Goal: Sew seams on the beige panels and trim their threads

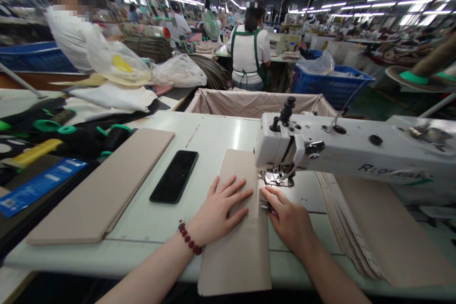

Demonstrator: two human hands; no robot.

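- While the person sits at a sewing machine, their left hand (221, 210) lies flat on a long beige strip of stiff sheet material (237, 247), its fingers spread and released, pressing down without gripping.
- Their right hand (289, 216) rests at the strip's right edge, its fingers curled and pinching a small metal tool with a reddish grip (266, 207), too small to name exactly.
- That strip lies on the white machine table (213, 137), its far end just beside the presser foot (278, 179) and its near end jutting past the table's front edge.
- Red beads form a bracelet (189, 238) on the left wrist.
- The white sewing machine head (320, 145) stands over the right hand.
- To the left, a black smartphone (174, 176) lies face up beside a beige panel (101, 185).
- To the right, a stack of beige panels (377, 228) sits beyond the machine.
- Past the table hangs a cloth-lined bin (256, 104).
- Further off, a co-worker in a green apron (249, 52) sits with their back turned, near a blue plastic crate (331, 88).
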